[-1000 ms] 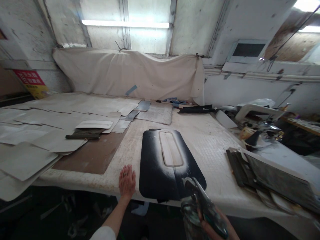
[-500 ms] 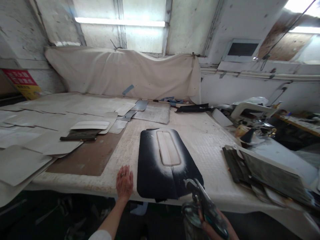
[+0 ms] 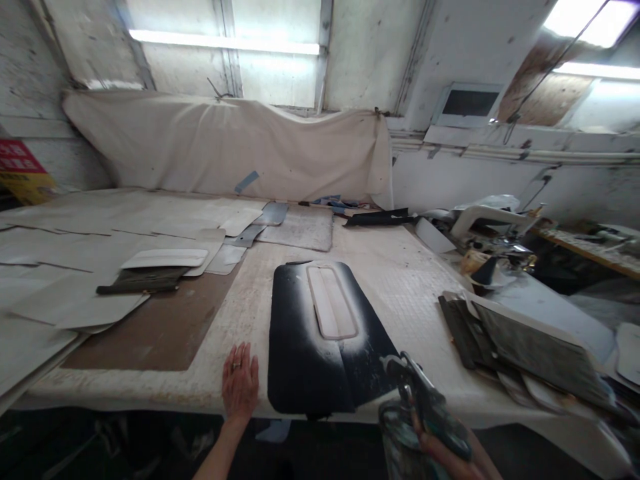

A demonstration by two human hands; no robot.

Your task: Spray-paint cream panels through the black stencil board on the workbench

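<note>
In front of you is a wide work table [image 3: 430,280] covered with pale cloth, and grey cut sheets [image 3: 75,293] lie spread on its left part. Near the front edge, in the middle, lies the black panel [image 3: 320,340] with a pale oblong patch [image 3: 330,303] on it. Your left hand [image 3: 241,381] rests flat and open on the table, just beside the panel's left edge, holding nothing. Your right hand [image 3: 445,450] is closed around the spray gun [image 3: 417,400], whose nozzle is over the panel's near right corner.

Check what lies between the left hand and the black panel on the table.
Head view: only a narrow strip of bare, stained table separates the flat left hand from the black panel; nothing lies on it.
</note>
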